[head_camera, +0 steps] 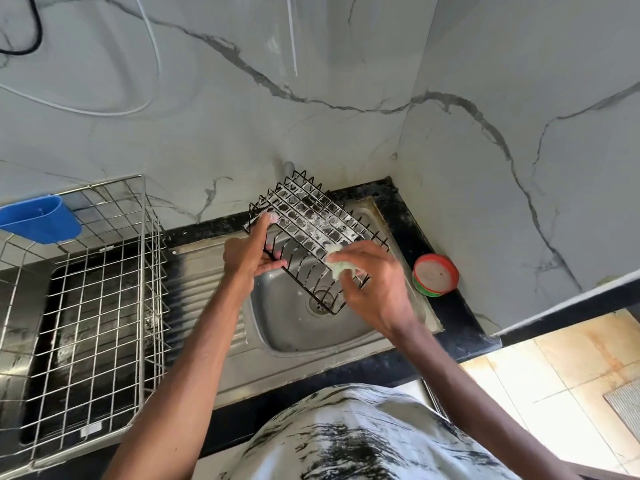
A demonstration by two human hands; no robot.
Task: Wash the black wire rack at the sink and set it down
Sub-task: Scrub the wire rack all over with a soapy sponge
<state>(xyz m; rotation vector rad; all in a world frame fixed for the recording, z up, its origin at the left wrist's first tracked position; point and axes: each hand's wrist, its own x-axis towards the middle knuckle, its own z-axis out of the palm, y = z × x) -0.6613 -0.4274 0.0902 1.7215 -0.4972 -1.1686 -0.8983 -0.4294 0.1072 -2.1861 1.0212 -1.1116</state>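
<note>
Suds (323, 225) blur rack (300, 201); left hand (247, 256) grips it, right hand (373, 289) pinches half-hidden sponge (337, 264).

a single view covers the scene: a wide-angle camera worn on the person's head, above and in front of the sink (287, 323), facing forward and steeply down. the sink sits near frame centre, close to the lens. the left hand (247, 259) on the black wire rack (311, 220) and the right hand (374, 289) holding a pale scrub pad (341, 265) meet over the sink, just above centre. behind the sink the marble wall (346, 133) fills the upper half, its edges bowed by the lens. left of the sink a steel wire basket (104, 289) reaches the frame edge. right of the sink, floor tiles (554, 375) show. below the sink the person's shirt (363, 438) fills the bottom edge, nearest the lens.
</note>
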